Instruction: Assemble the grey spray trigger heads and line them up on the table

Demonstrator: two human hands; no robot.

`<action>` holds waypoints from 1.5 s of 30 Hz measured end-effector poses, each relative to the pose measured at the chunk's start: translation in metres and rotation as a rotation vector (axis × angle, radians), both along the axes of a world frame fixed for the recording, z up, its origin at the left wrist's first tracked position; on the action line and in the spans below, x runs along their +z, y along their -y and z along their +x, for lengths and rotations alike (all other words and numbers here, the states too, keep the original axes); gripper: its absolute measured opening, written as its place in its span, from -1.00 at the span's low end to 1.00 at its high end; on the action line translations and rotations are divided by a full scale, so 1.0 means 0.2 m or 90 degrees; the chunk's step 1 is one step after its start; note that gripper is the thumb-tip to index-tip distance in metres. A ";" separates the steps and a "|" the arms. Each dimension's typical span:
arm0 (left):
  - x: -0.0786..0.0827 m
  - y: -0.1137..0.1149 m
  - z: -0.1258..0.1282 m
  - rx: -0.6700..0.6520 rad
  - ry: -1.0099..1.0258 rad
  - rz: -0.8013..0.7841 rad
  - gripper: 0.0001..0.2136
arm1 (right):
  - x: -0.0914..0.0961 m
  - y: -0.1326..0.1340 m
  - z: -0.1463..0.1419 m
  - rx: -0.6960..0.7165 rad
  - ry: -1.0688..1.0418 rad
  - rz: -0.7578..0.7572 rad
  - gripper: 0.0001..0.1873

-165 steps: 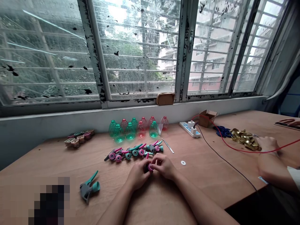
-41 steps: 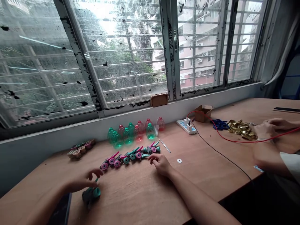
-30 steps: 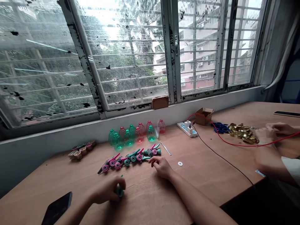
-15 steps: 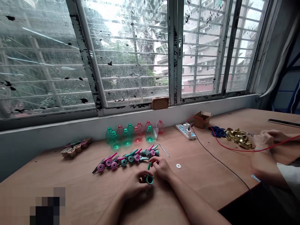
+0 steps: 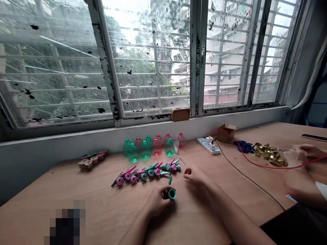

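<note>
In the head view, the left hand (image 5: 157, 202) closes firmly around a teal sprayer head (image 5: 171, 194), which sits in its fingers above the wooden table (image 5: 76, 183); the right hand (image 5: 200, 180) hangs half open, empty, just beside a row of pink-and-teal sprayer heads (image 5: 145, 174).

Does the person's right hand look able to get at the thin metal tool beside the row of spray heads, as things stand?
Probably yes. The right hand looks empty and lies close to the thin metal tool; nothing seems to stand between them, and the row of spray heads lies beyond it.
</note>
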State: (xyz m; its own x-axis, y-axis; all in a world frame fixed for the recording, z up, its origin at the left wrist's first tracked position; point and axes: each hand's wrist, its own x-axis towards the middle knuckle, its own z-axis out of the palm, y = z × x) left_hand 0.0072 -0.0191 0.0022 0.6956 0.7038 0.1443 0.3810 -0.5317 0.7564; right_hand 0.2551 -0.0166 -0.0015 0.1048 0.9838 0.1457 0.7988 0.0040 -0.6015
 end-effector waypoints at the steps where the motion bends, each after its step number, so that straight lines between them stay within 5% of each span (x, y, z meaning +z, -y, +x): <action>1: 0.00 0.00 0.00 0.001 0.003 -0.002 -0.69 | 0.00 0.01 0.05 -0.027 0.028 -0.026 -0.85; 5: -0.01 -0.01 0.00 0.001 0.005 -0.007 -0.67 | -0.03 0.08 0.23 -0.066 0.059 -0.098 -0.71; 10: -0.01 -0.02 0.00 -0.001 0.006 -0.018 -0.69 | -0.03 0.15 0.31 -0.044 0.017 -0.152 -0.79; 24: -0.01 -0.03 -0.01 0.023 0.047 -0.023 -0.69 | 0.00 0.04 -0.07 0.105 -0.122 -0.245 -0.78; 33: 0.02 -0.01 0.00 0.047 0.066 0.003 -0.70 | 0.03 -0.01 -0.35 0.249 -0.537 0.169 -0.76; 39: 0.00 -0.03 0.01 0.037 0.055 0.020 -0.72 | -0.09 -0.01 -0.37 0.185 -0.608 0.186 -0.68; 45: -0.01 -0.02 0.02 0.046 0.064 -0.001 -0.70 | -0.11 -0.01 -0.33 0.170 -0.642 0.177 -0.63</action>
